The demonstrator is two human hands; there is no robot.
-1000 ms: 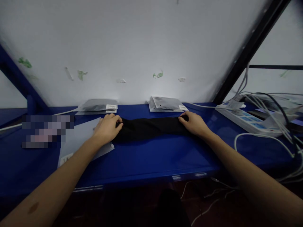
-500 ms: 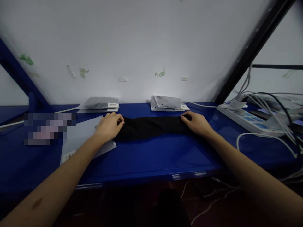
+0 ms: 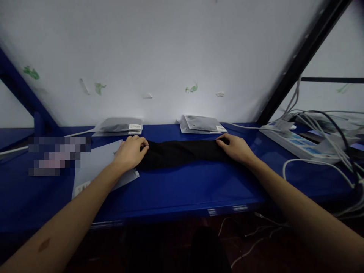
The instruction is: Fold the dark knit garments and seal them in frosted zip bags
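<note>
A long strip of folded black cloth [image 3: 182, 153] lies crosswise on the blue table [image 3: 182, 189]. My left hand [image 3: 129, 151] pinches its left end between thumb and fingers. At the opposite end, my right hand [image 3: 236, 148] grips the cloth the same way. The cloth looks slightly wrinkled, and I cannot tell what kind of article it is. Under my left hand and forearm lies a pale plastic bag [image 3: 96, 163] with a label near its lower corner, partly hidden by the arm.
Against the white wall lie two stacks of labelled plastic packages, a left stack [image 3: 119, 126] and a right stack [image 3: 200, 124]. A white power strip [image 3: 301, 144] sits on the right among tangled cables [image 3: 321, 125]. A blurred-out item [image 3: 58, 155] lies at the left.
Both hands keep their hold on the black cloth and have hardly moved. The view has shifted very slightly.
</note>
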